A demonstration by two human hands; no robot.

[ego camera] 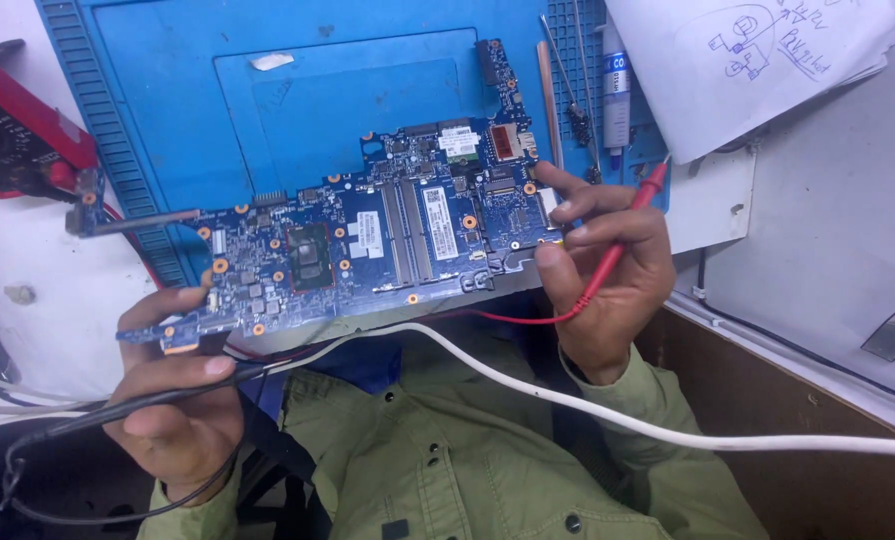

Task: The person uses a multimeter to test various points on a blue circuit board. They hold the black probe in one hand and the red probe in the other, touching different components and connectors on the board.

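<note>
A blue laptop circuit board is held up flat between both hands, above my lap and the table's front edge. My right hand grips the board's right end with thumb and fingers, and a red probe lies pinched between its fingers, its red lead looping under the palm. My left hand supports the board's lower left corner and also holds a black probe with a black lead trailing to the left.
A blue work mat covers the table behind the board. Tweezers and thin tools lie on its right side beside a tube. Paper sheets with a sketch sit at top right. A red device is at left. A white cable crosses my lap.
</note>
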